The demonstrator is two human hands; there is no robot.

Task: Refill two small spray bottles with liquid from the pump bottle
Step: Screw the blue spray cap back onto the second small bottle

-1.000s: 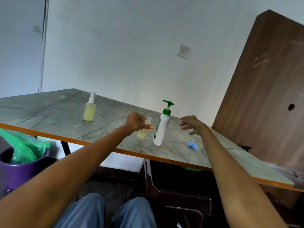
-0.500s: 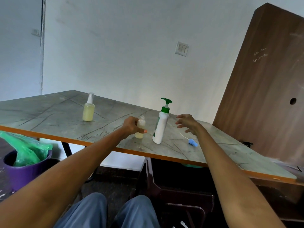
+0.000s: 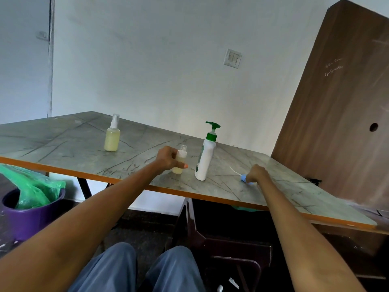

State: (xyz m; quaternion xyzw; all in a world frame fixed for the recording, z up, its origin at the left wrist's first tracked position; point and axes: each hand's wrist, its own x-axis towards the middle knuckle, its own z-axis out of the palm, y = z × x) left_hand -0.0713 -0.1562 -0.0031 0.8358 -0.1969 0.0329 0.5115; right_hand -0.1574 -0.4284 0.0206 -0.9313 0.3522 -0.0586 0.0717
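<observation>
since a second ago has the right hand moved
Yes. The right hand dropped from hovering beside the pump bottle down onto the blue spray cap on the table.

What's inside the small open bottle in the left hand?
The small bottle holds pale yellowish liquid, and its neck is uncapped. The left hand covers one side, hiding the exact level.

Your left hand (image 3: 168, 158) grips a small open bottle (image 3: 180, 159) standing upright on the table (image 3: 63, 148), its neck bare and pale yellow liquid inside. Just to its right stands the white pump bottle (image 3: 205, 160) with a green pump head. Your right hand (image 3: 257, 172) is curled down on the blue spray cap (image 3: 244, 178), whose thin tube lies on the tabletop. Well apart on the left stands a capped spray bottle (image 3: 112, 137) of yellow liquid. A purple bucket (image 3: 31, 216) with a green bag sits below.
</observation>
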